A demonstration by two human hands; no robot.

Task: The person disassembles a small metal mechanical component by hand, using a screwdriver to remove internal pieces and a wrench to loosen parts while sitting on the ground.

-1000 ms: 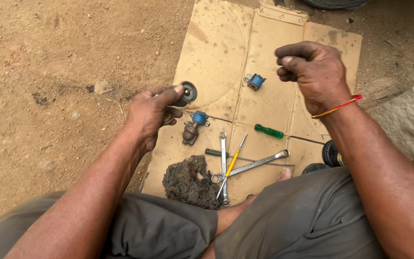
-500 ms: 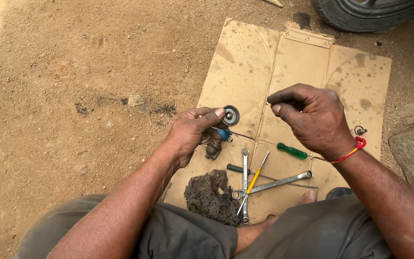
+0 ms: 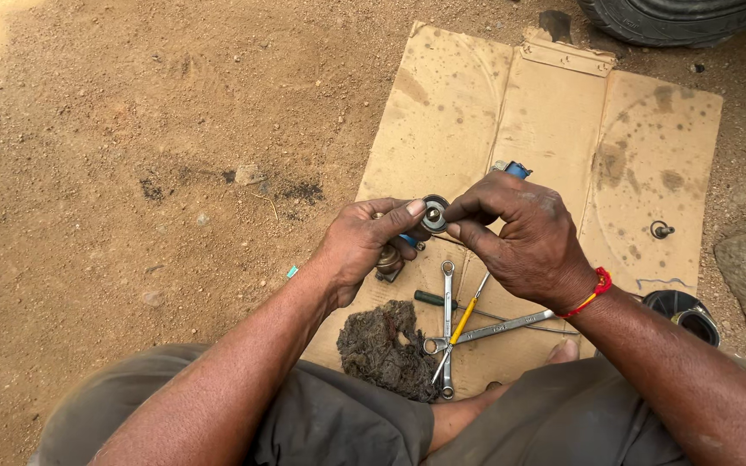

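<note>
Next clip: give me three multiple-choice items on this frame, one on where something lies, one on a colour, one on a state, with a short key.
1. Where does the dark greasy rag lie?
A. on the near edge of the cardboard sheet, by the person's leg
B. on the bare dirt to the left
C. on top of the tyre

2. What colour is the band on the right wrist?
A. green
B. red
C. white

3. How is the round black part held?
A. it lies loose on the cardboard
B. by the right hand alone
C. between both hands

Key:
1 A, the rag sits on the cardboard's near edge beside the wrenches.
2 B, the wrist band is red.
3 C, the left hand pinches it by the thumb while the right hand meets it with its fingertips.
</note>
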